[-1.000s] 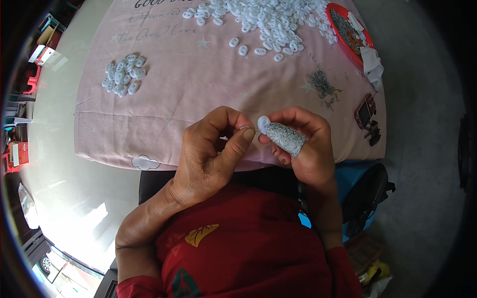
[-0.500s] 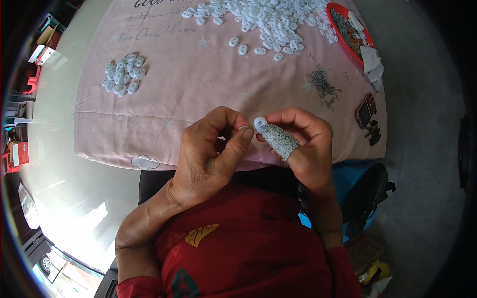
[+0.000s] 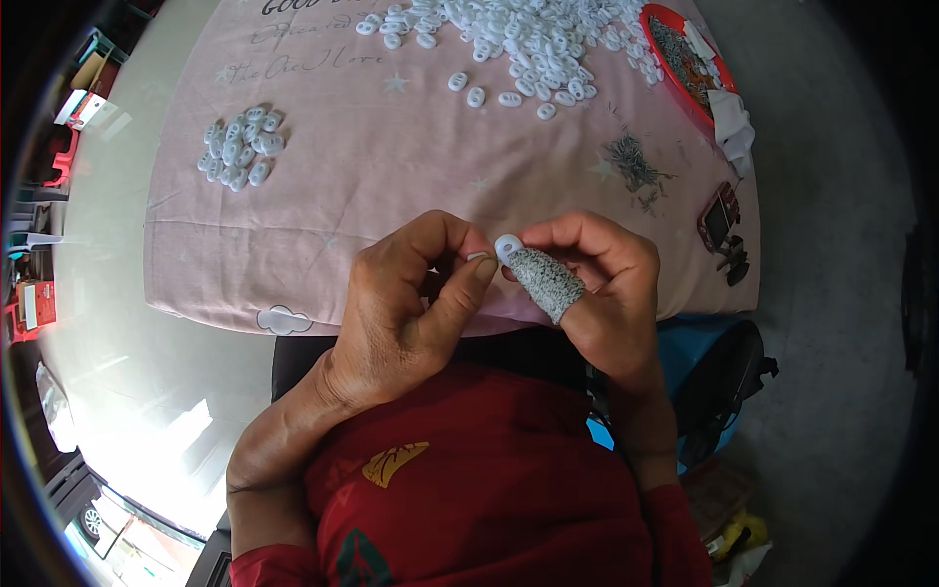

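Over the near edge of the pink cloth [image 3: 323, 196], a small heap of white oval pieces [image 3: 238, 149] is lying apart at the left, seemingly finished, while the large pile [image 3: 518, 34] upper right is waiting. The left hand [image 3: 406, 308] is pinching something tiny, too small to identify; the right hand [image 3: 602, 284] is gripping one white piece [image 3: 508, 247] on its grey-sleeved thumb [image 3: 546, 282], its long axis apparently running toward the left hand.

Pink cloth [image 3: 323, 186] covers table. Grey floor [image 3: 831, 245] right of cloth; glossy pale floor [image 3: 98, 323] left, with bright glare.
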{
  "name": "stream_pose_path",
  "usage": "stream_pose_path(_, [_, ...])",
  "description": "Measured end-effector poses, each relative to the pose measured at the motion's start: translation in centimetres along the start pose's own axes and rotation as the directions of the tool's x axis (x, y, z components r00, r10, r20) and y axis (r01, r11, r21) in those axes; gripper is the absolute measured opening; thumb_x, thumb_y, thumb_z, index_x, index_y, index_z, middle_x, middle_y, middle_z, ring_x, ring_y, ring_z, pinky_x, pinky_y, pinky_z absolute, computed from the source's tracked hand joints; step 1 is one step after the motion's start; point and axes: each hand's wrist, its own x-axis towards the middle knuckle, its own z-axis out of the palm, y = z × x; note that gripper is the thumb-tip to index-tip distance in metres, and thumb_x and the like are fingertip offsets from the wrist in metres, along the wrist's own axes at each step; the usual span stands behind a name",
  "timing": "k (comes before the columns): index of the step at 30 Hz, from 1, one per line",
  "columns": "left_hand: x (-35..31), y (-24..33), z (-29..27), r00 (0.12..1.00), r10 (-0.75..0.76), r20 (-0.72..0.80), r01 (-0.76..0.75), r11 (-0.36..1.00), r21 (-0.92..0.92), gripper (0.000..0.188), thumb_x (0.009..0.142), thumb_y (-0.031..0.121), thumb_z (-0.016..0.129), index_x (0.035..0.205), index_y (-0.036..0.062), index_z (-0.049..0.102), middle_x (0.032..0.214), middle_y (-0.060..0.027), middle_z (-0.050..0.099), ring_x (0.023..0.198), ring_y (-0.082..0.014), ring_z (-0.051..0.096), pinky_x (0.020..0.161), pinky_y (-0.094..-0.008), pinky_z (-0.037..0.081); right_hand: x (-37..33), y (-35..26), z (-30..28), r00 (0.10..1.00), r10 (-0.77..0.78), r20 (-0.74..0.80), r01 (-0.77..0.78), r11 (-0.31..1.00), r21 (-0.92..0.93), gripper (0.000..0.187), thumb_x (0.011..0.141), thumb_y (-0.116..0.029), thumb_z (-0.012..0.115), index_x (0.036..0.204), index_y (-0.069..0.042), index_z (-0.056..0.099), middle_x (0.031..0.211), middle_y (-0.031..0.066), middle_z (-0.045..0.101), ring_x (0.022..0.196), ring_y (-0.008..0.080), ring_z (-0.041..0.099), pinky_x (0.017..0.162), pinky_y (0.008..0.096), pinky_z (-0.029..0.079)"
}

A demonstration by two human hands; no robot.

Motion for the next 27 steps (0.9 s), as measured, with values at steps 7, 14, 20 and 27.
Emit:
stream_pose_path(7, [0.2, 0.0, -0.1, 0.999, 0.034, -0.012, -0.033, 0.999, 0.022, 0.007, 0.092, 0.005, 0.064, 0.092, -0.0004, 0.059, 0.068, 0.0015, 0.052, 0.060, -0.0036, 0.043, 0.054, -0.0212, 0.037, 0.0, 0.1, 0.4, 0.997, -0.072, -0.039, 0.071, 0.997, -0.022, 0.017, 0.087, 0.008, 0.061, 0.104, 0.009, 0.062, 0.096, 0.0141, 0.069, 0.089, 0.0151, 0.067, 0.081, 0.0267, 0.054])
stream_pose_path(14, [0.1, 0.4, 0.0, 1.000, -0.002, 0.002, 0.002, 1.000, 0.021, 0.007, 0.091, 0.004, 0.064, 0.092, -0.0002, 0.059, 0.069, 0.0003, 0.055, 0.061, -0.0046, 0.047, 0.054, -0.0218, 0.040, -0.1, -0.1, 0.7, 0.997, -0.071, -0.029, 0.072, 0.997, 0.010, 0.017, 0.086, 0.009, 0.060, 0.103, 0.010, 0.062, 0.095, 0.0138, 0.068, 0.089, 0.0147, 0.067, 0.080, 0.0260, 0.054])
stream_pose_path(20, [-0.1, 0.4, 0.0, 0.997, 0.073, -0.026, -0.071, 0.996, 0.062, 0.008, 0.092, 0.005, 0.066, 0.093, -0.0005, 0.060, 0.071, 0.0000, 0.058, 0.063, -0.0043, 0.049, 0.056, -0.0209, 0.041, -0.2, -0.5, 1.1, 0.995, -0.094, -0.034, 0.093, 0.996, -0.015, 0.016, 0.086, 0.010, 0.059, 0.102, 0.010, 0.062, 0.095, 0.0133, 0.068, 0.089, 0.0145, 0.067, 0.080, 0.0258, 0.054])
stream_pose_path(27, [0.0, 1.6, -0.3, 0.975, -0.207, 0.082, 0.222, 0.917, -0.332, 0.010, 0.096, 0.002, 0.062, 0.105, -0.0023, 0.064, 0.089, 0.0000, 0.065, 0.079, -0.0029, 0.055, 0.071, -0.0183, 0.046, -0.1, -0.9, 0.7, 0.994, -0.088, -0.063, 0.090, 0.996, 0.016, 0.016, 0.087, 0.008, 0.061, 0.103, 0.010, 0.062, 0.096, 0.0143, 0.068, 0.090, 0.0153, 0.068, 0.081, 0.0263, 0.055])
